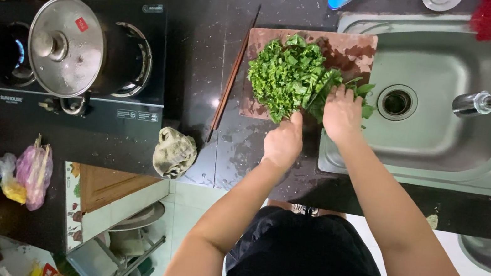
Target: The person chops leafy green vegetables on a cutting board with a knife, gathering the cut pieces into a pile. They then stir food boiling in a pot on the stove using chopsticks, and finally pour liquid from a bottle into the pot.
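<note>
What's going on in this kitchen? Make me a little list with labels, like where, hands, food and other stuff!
Where: black stone countertop beside a steel sink
Left hand: closed around a knife handle; the blade is mostly hidden in the greens
Right hand: pressing down the leafy green bunch
Under the food: brown wooden cutting board
Nearby: long dark chopsticks, crumpled beige cloth, lidded steel pot on a gas stove

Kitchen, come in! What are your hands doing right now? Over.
Left hand gripping knife handle, blade mostly hidden. Right hand pressing leafy greens on cutting board. Chopsticks lie beside board, apart.
</note>
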